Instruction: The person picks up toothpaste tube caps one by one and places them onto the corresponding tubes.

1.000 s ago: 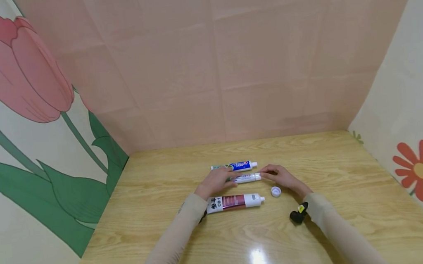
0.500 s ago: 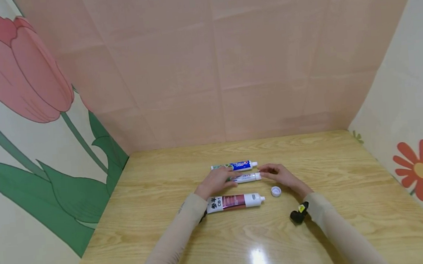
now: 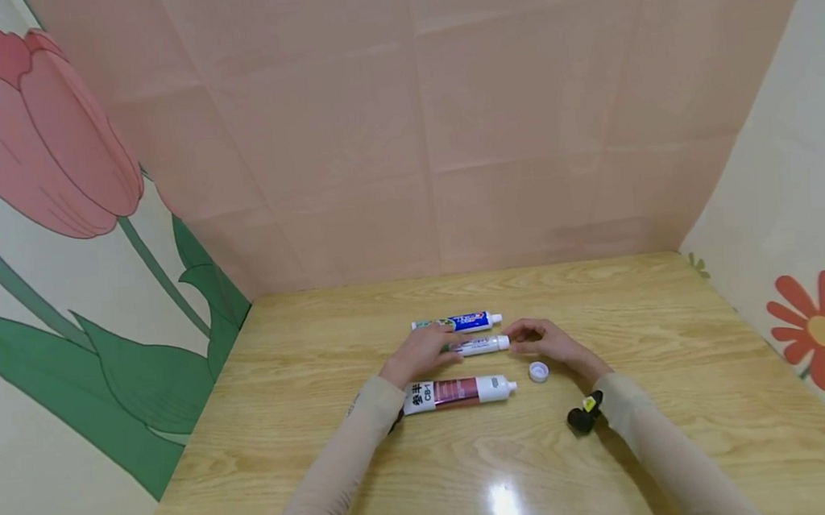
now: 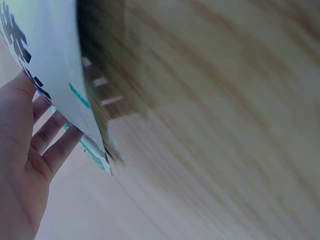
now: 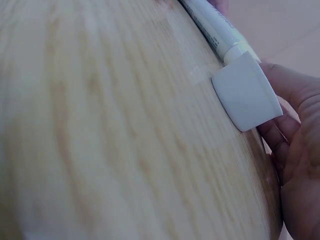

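Note:
Three toothpaste tubes lie crosswise on the table, nozzle ends to the right. My left hand (image 3: 423,352) holds the white middle toothpaste tube (image 3: 479,347), thumb on its near side and fingers on its far side. At that tube's right end, my right hand (image 3: 546,339) has its thumb and fingertips about the tube's white cap (image 3: 503,342). Nearer lies the large white-and-maroon toothpaste tube (image 3: 455,393), its nozzle bare, under my left wrist. A loose white cap (image 3: 539,372) rests beside my right hand; in the right wrist view this loose cap (image 5: 245,92) partly hides the fingertips.
Behind my left hand lies the blue-and-green toothpaste tube (image 3: 472,321), its white end uncovered by fingers. The wooden table (image 3: 329,490) reaches back to a pink cloth wall (image 3: 424,127). Walls with printed flowers stand at left and right.
My right fingers shift slightly about the middle tube's cap, the fingertips opening and drawing in again. The left hand, the tubes and the loose cap stay in place.

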`<state>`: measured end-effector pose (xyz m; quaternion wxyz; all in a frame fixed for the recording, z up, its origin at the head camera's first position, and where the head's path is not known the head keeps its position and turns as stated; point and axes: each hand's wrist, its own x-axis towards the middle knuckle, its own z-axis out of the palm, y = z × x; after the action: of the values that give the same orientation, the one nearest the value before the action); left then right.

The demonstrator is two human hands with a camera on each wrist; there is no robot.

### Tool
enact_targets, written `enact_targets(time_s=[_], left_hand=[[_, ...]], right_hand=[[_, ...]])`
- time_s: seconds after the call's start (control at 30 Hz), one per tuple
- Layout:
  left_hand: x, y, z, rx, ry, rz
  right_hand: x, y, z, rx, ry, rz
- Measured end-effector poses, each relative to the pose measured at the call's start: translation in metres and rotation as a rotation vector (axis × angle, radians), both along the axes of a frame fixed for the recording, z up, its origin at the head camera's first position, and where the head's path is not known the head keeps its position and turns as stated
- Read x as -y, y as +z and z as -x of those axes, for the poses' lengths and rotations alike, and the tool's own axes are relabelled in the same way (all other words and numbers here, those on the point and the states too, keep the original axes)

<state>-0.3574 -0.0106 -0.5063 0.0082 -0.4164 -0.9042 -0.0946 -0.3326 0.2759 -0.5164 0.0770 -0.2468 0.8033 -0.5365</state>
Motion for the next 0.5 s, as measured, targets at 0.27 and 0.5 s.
enact_targets(time_s=[0.27,0.5], left_hand=[[0.0000,0.0002,0.0014,-0.004,-0.011,0.001],[0.0003,0.0036,-0.0009,0.016,-0.005,0.000]], right_hand=[[0.0010,-0.0031,0.0022,0.004,-0.033,-0.010],[0.0009,-0.0006,0.0001,-0.006,-0.059,-0.071]])
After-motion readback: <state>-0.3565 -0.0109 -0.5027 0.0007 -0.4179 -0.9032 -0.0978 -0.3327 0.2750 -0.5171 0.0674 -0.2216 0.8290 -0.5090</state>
